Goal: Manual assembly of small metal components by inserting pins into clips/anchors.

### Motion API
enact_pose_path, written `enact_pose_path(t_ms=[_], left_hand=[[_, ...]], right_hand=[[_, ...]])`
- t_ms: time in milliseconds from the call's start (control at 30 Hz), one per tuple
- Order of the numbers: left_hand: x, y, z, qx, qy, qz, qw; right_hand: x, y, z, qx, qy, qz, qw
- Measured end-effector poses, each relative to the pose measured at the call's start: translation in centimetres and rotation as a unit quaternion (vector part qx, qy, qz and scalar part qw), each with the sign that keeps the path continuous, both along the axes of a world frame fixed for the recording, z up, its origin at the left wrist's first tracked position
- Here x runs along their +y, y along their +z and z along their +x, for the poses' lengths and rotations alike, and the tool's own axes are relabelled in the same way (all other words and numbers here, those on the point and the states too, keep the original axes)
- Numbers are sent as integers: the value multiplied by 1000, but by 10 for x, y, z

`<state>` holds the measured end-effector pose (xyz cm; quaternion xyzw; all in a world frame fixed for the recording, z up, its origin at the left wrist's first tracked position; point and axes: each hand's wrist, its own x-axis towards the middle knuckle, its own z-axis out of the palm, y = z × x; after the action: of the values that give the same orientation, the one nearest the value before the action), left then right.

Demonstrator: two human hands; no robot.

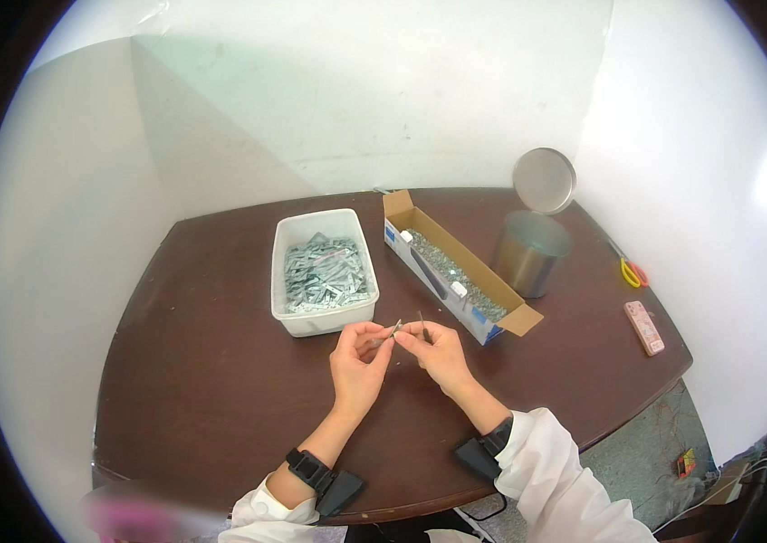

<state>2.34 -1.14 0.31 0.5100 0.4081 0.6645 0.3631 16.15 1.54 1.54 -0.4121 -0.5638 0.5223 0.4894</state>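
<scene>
My hands meet over the near middle of the table, just in front of a white plastic tub (329, 324). My left hand (358, 366) is closed, pinching a small metal piece (396, 328) between thumb and fingertips. The fingers of my right hand (442, 359) touch the same piece from the other side. A thin dark tool (423, 328), perhaps a screwdriver, sticks up from my right hand; most of it is hidden. Flat silvery metal strips (325, 271) fill much of the tub. Right of it, an open cardboard box (436, 285) holds many tiny metal parts (458, 264).
A metal canister (527, 262) stands right of the box, and a round metal lid (544, 181) is behind it. Scissors (635, 273) with yellow and red handles and a pink phone (644, 328) lie near the right edge. White panels (356, 100) surround the brown table (211, 362).
</scene>
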Motion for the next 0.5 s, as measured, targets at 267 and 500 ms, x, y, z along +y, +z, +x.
enact_pose_path(t_ms=[267,500], left_hand=[[4,-5,-2,-25,-10,-20,999],[5,-1,-3,-38,-4,-15,999]], right_hand=[[4,-4,-1,-19,-6,31,999],[4,-7,-2,-112,-62,154,980]])
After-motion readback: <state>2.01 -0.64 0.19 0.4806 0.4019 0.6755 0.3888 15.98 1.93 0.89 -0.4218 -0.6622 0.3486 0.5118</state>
